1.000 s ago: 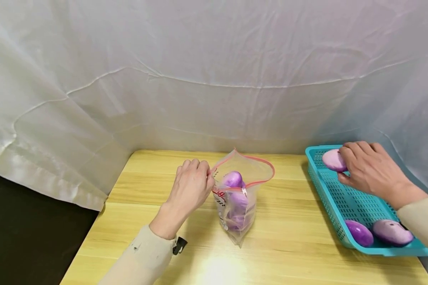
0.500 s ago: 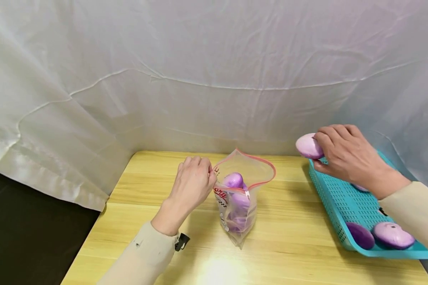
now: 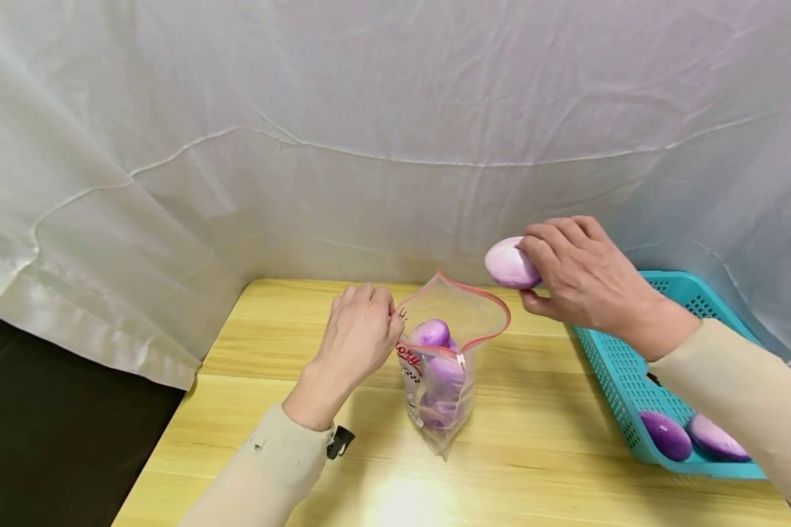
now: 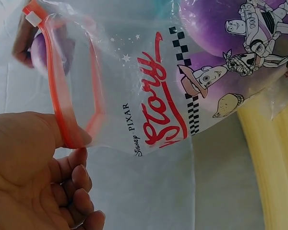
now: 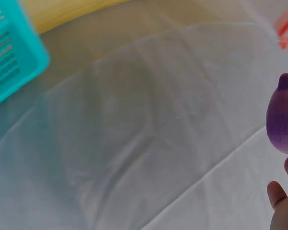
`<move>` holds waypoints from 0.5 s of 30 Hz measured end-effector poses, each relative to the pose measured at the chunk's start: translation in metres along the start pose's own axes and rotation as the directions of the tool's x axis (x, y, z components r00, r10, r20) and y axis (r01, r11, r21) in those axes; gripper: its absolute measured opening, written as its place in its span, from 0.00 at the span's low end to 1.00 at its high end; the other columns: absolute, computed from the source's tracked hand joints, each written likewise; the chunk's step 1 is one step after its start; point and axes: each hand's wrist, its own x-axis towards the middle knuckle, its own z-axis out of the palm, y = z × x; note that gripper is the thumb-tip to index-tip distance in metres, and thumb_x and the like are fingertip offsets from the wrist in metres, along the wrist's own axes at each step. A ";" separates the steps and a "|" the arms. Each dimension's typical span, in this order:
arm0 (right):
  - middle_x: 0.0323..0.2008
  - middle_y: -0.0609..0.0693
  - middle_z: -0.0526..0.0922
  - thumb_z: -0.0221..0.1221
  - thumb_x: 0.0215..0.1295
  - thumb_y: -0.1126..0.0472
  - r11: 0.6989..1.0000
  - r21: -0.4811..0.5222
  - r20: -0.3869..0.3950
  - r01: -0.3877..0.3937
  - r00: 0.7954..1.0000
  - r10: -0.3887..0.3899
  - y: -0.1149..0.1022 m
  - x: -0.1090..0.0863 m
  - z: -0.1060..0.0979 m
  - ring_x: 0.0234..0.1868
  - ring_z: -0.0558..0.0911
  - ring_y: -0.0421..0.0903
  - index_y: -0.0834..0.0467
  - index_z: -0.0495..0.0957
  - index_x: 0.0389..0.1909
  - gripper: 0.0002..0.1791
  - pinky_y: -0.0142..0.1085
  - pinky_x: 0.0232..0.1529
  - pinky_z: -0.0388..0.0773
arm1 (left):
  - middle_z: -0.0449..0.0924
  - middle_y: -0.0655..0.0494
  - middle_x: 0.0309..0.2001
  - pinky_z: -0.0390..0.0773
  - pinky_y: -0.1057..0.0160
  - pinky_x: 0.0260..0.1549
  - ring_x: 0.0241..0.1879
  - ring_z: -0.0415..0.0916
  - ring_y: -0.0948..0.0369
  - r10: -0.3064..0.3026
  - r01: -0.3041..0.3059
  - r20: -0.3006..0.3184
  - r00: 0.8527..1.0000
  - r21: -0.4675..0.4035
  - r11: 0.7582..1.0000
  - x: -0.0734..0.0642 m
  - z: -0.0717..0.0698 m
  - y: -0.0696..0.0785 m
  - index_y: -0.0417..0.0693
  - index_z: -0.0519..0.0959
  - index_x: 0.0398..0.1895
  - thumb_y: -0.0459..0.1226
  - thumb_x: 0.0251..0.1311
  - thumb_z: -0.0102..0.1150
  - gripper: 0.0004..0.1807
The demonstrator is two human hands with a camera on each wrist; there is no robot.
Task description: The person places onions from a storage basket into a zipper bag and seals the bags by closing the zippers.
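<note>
My left hand point(image 3: 362, 333) pinches the red zip rim of a clear zip bag point(image 4: 117, 72) between thumb and forefinger, the other fingers curled below. The bag stands on the table with its mouth wide, holding several purple oval pieces point(image 3: 433, 333); red "Story" lettering and cartoon figures show on its side. Up and to the right of the mouth, my right hand point(image 3: 583, 278) grips an egg-shaped purple-and-pale-pink piece point(image 3: 510, 263) by one end. In the right wrist view this piece point(image 5: 283, 117) has a small pointed stub, and only a few fingertips show beneath it.
A turquoise perforated basket point(image 3: 616, 395) stands at the table's right side, partly under the right forearm. Inside its near end lie a dark purple piece point(image 3: 666, 435) and a pinkish one point(image 3: 715, 437). White cloth point(image 3: 395, 190) hangs behind the wooden table point(image 3: 521, 454).
My right hand has carried the egg-shaped purple-and-pink piece up out of the basket and leftward, close to the bag's mouth. The left hand has stayed at the bag's rim.
</note>
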 end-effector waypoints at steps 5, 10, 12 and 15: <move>0.51 0.62 0.78 0.65 0.53 0.48 0.999 0.020 -0.004 0.042 0.999 -0.042 -0.020 0.022 0.005 0.53 0.76 0.63 0.64 0.70 0.54 0.33 0.58 0.54 0.71 | 0.73 0.54 0.27 0.70 0.54 0.34 0.32 0.69 0.52 0.029 -0.028 -0.033 0.999 0.033 0.999 0.000 0.000 0.001 0.47 0.75 0.27 0.36 0.63 0.60 0.08; 0.53 0.61 0.79 0.68 0.54 0.47 0.994 0.023 0.055 0.108 0.993 -0.109 -0.038 0.034 0.012 0.54 0.77 0.62 0.63 0.71 0.56 0.35 0.56 0.56 0.72 | 0.70 0.53 0.26 0.67 0.55 0.30 0.30 0.67 0.52 0.097 -0.086 -0.102 0.990 0.104 0.991 0.000 0.002 0.003 0.47 0.73 0.25 0.34 0.61 0.61 0.09; 0.54 0.60 0.80 0.70 0.55 0.45 0.991 0.030 0.095 0.134 0.986 -0.136 -0.043 0.037 0.014 0.55 0.77 0.61 0.63 0.71 0.57 0.36 0.55 0.57 0.73 | 0.69 0.53 0.25 0.66 0.56 0.29 0.29 0.67 0.52 0.107 -0.094 -0.116 0.987 0.115 0.989 0.000 0.002 0.004 0.47 0.72 0.25 0.34 0.61 0.61 0.09; 0.55 0.57 0.80 0.72 0.55 0.42 0.985 0.048 0.159 0.163 0.973 -0.169 -0.048 0.037 0.018 0.55 0.77 0.58 0.62 0.72 0.59 0.38 0.52 0.57 0.73 | 0.69 0.54 0.25 0.66 0.56 0.29 0.29 0.67 0.52 0.108 -0.095 -0.117 0.987 0.112 0.989 0.000 0.002 0.005 0.47 0.72 0.25 0.34 0.61 0.61 0.10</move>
